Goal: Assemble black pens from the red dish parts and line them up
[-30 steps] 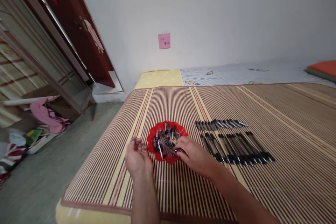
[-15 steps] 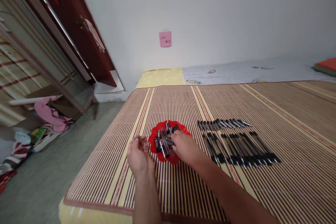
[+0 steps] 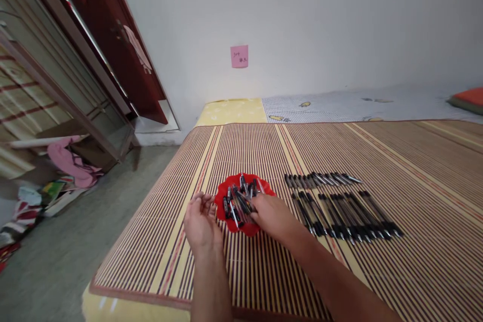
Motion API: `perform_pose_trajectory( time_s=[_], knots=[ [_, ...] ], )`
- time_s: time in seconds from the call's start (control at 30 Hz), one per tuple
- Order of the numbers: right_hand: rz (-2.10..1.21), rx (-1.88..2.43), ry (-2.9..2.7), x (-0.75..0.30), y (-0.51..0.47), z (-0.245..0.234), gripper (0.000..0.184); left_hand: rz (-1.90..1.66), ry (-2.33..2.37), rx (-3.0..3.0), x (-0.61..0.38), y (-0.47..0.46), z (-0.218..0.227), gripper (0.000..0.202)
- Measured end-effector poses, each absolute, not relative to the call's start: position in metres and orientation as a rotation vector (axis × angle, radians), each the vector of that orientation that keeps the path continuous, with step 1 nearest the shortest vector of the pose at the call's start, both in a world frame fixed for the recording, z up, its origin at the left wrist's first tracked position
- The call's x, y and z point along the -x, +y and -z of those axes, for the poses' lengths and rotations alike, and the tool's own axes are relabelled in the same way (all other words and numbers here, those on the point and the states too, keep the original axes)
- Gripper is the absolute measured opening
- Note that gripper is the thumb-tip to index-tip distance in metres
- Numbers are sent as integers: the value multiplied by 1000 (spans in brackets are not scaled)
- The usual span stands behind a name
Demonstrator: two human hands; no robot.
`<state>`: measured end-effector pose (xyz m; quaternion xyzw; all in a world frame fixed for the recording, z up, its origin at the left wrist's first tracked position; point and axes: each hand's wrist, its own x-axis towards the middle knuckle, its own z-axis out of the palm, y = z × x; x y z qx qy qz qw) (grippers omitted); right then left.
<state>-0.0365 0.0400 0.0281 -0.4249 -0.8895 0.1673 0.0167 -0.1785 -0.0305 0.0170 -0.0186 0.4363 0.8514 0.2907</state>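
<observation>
A red bowl with a scalloped rim (image 3: pixel 220 213) rests on the striped mat, loosely filled with black and clear pen pieces (image 3: pixel 234 207). My right hand (image 3: pixel 273 216) reaches over the bowl's right side, fingers bent down among the pieces and closed on a pen, partly hidden by the hand. Beside the bowl's left rim is my left hand (image 3: pixel 204 224), its fingers loosely curled and apart, holding nothing. To the right lies a row of pen barrels (image 3: pixel 345 216) with black grips and silvery tips. Behind it runs a row of shorter dark and clear pieces (image 3: pixel 320 179).
The striped mat (image 3: pixel 264 271) covers a bed against a white wall, which carries a pink note (image 3: pixel 239 56). An orange folded item (image 3: pixel 468 99) lies at the far right. Left of the bed, clothes (image 3: pixel 71 161) are heaped beside the floor (image 3: pixel 124 201) near a dark red door (image 3: pixel 124 60).
My right hand has shifted slightly right and down within the bowl, uncovering more pieces at its back right. My left hand has hardly moved. Both rows are unchanged.
</observation>
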Motion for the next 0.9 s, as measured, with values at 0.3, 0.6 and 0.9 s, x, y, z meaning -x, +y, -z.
perform_pose_trajectory(
  time_s=[0.3,0.6,0.9],
  knots=[
    [-607,1382,-2669,40,37,-20,8,-2265,1163,-62,181,-28,-12,11],
    [-1728,880,-1825,1,44,-24,12,-1873,1278,-649,165,-29,-19,36],
    [-1835,716,-1785,11,28,-27,14,-1735,1193,-747,154,-29,-20,29]
  ],
)
